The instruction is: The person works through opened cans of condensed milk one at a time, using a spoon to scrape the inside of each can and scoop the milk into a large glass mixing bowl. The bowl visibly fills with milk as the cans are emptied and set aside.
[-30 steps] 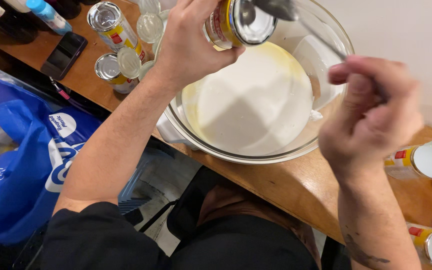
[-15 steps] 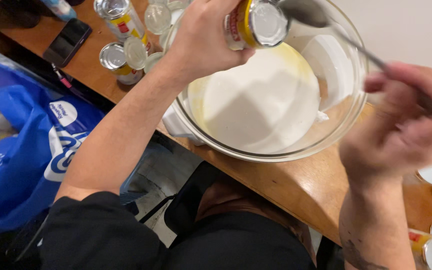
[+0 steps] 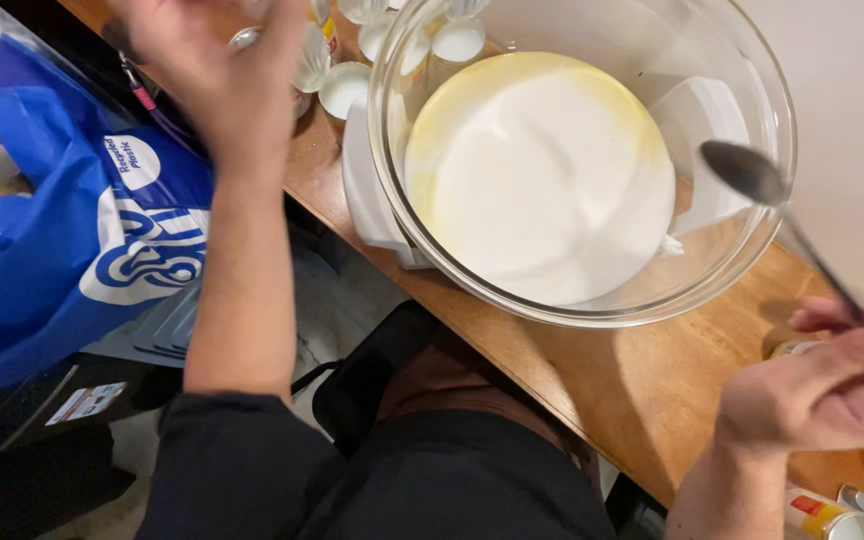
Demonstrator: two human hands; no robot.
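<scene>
- Spoon (image 3: 752, 172) is the thing in work: the right hand (image 3: 822, 385) is closed around its thin handle, and the dark bowl of the spoon is lifted above and to the left of this hand, over the right rim of the glass bowl (image 3: 392, 150).
- Glass bowl stands on the wooden bench (image 3: 632, 390), to the left of the right hand, and holds a white liquid with a yellow edge.
- Left hand (image 3: 222, 70) is raised and blurred, just beside small open cans (image 3: 344, 88) at the far edge of the bench; I cannot tell if it holds anything.
- Risk, as I judge it: the spoon may drip on the bench if it goes past the rim, and the moving left hand may knock the cans because they stand very near.
- Bowl sits near the bench edge, so a push could slide it toward the lap.
- Below the left arm lies a blue bag (image 3: 72, 230); a pale wall (image 3: 852, 100) is behind the bowl.
</scene>
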